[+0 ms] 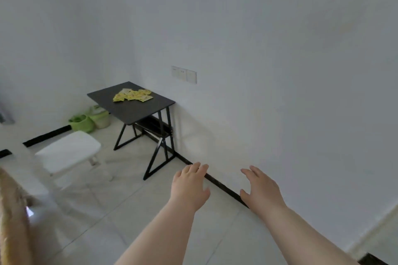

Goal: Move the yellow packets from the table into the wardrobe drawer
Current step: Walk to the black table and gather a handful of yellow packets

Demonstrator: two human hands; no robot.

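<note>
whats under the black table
Under the black table, a dark lower shelf sits between the legs, above pale floor tiles. Two green buckets stand on the floor just beyond its left corner. The tabletop covers the shelf's back part, so anything there is hidden.

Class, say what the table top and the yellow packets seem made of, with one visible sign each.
Table top: probably matt dark laminate or painted board; flat, thin, little glare. Yellow packets: likely printed plastic or paper sachets; thin, flat; too small to confirm.
</note>
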